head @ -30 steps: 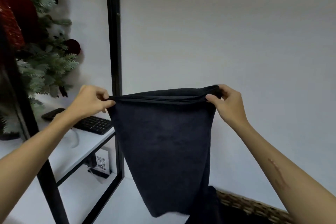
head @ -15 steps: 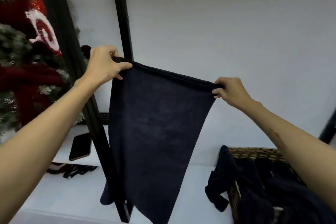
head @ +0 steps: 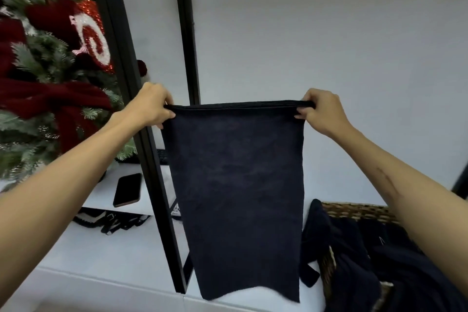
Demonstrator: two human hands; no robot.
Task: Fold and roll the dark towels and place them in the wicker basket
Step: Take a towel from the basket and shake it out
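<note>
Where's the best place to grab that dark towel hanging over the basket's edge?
Probably the draped towel at its fold on the wicker basket rim, from above: both ends hang down there, so lifting frees it. The left hand and right hand already hold another towel.

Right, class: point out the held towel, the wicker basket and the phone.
held towel [head: 235,185]: head view, middle of the hanging cloth.
wicker basket [head: 354,211]: head view, woven back rim.
phone [head: 127,190]: head view, centre of its dark screen.
</note>
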